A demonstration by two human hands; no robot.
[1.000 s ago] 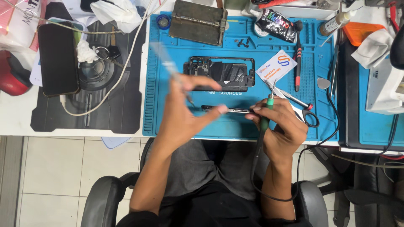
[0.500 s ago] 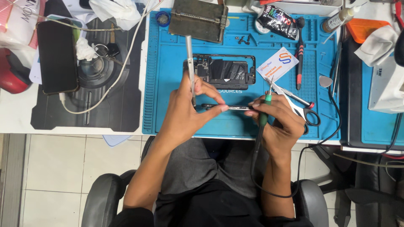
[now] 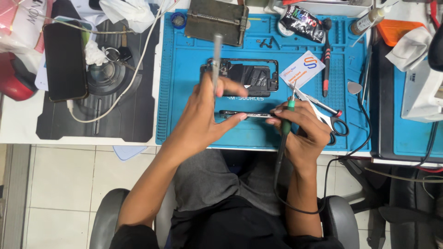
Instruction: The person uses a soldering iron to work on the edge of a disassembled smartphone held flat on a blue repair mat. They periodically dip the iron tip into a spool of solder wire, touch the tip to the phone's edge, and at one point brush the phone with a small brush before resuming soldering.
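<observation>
Blue mat [image 3: 194, 115] carries one opened phone frame [image 3: 242, 76] while my left hand [image 3: 207, 115] clamps one pair of tweezers [image 3: 216, 57] and one thin circuit board [image 3: 247, 114], my right hand [image 3: 302, 131] gripping one green-handled soldering iron [image 3: 287, 117].

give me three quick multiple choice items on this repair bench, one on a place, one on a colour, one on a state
1. Where does the opened phone frame lie?
A. on the blue mat
B. on the chair
C. on the floor

2. What colour is the grip of the corded iron in the right hand?
A. red
B. green
C. yellow

3. How is the thin phone part held?
A. flat on the mat
B. edge-on between both hands
C. clamped in the metal jig

Answers:
1 A, the frame rests on the blue mat beyond the hands.
2 B, the grip shows green.
3 B, the left hand, which also holds tweezers, and right fingers pinch its ends.
</observation>
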